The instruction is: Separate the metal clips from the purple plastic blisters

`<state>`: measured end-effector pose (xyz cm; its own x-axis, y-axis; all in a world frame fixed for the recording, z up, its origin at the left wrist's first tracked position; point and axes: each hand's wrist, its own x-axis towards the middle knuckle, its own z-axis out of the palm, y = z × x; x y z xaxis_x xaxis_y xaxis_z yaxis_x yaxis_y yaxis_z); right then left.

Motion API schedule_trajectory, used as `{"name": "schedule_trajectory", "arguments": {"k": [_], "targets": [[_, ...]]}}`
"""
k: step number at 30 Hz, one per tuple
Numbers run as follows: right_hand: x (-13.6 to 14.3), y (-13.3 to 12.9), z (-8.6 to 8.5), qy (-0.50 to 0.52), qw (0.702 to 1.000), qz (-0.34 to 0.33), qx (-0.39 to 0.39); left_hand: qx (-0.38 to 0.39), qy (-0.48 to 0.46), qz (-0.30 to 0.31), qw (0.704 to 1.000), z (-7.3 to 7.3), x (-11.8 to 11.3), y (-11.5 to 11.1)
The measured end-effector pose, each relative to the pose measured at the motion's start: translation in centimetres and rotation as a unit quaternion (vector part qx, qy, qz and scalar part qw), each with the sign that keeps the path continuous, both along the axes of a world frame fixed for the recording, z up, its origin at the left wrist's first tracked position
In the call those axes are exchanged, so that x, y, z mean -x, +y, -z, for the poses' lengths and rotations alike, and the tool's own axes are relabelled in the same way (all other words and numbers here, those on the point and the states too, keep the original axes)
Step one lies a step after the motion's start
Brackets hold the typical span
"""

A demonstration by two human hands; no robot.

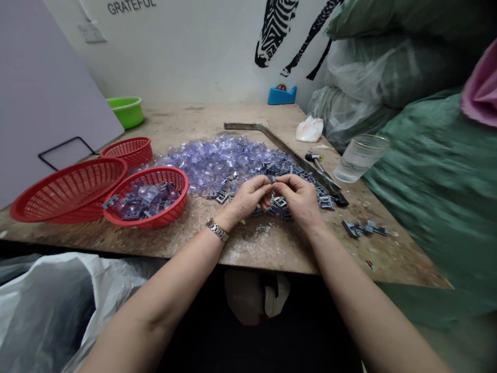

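Note:
My left hand [250,196] and my right hand [297,197] meet fingertip to fingertip above the near side of a pile of small grey plastic frames [324,197]. Both are closed in a pinch around a small dark grey piece [272,178], mostly covered by the fingers. Its exact kind cannot be made out. Behind the hands spreads a heap of clear purple-tinted plastic pieces [209,158]. To the left, a small red basket [176,204] holds grey frames mixed with clear pieces.
A large red basket [31,199], another red basket [147,150] and a green basin [134,111] stand left. A bent metal bar [279,142] borders the heap. A glass of water [351,163] stands near the right edge, with loose grey pieces [351,229] nearer me. Green sacks [438,181] crowd the right.

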<state>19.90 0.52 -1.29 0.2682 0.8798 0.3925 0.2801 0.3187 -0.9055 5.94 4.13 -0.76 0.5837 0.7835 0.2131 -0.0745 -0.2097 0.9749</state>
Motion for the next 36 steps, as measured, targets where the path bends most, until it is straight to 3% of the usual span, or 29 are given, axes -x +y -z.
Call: {"name": "schedule_trajectory", "arguments": {"k": [6,12,28,36], "targets": [[-0.09,-0.11,0.17,-0.102,0.991,0.068,-0.058,0.02,0.012,-0.028,0.999,0.21,-0.52,0.02],[-0.01,-0.49,-0.17,-0.207,0.969,0.092,-0.094,0.012,0.035,-0.044,0.998,0.25,-0.51,-0.09],[0.07,-0.74,-0.73,-0.163,0.982,0.06,-0.068,-0.031,0.031,-0.036,0.998,0.44,-0.22,0.22],[0.04,-0.37,-0.07,-0.126,0.987,0.056,-0.086,-0.029,0.022,-0.033,0.999,0.09,-0.25,-0.23]]}}
